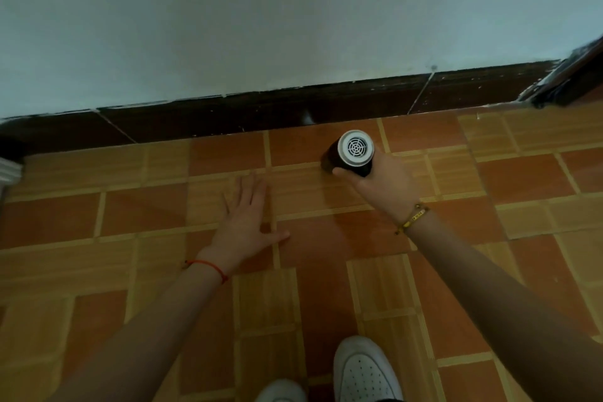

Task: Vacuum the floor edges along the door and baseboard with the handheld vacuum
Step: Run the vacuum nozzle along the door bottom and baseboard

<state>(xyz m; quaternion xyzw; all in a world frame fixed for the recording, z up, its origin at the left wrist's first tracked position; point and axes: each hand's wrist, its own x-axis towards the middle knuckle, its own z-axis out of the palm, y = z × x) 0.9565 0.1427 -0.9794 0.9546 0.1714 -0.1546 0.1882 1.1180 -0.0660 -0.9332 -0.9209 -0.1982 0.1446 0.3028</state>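
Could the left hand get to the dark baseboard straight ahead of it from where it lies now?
Probably yes. The left hand lies flat and open on the tiled floor, and only bare tiles lie between its fingertips and the baseboard. The handheld vacuum is off to its right.

The handheld vacuum, a dark cylinder with a white round vented rear cap, is pointing nose-down toward the tiled floor, just beside the dark brown baseboard

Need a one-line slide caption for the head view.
Right hand points the handheld vacuum toward the dark baseboard; left hand rests flat on the tiled floor.
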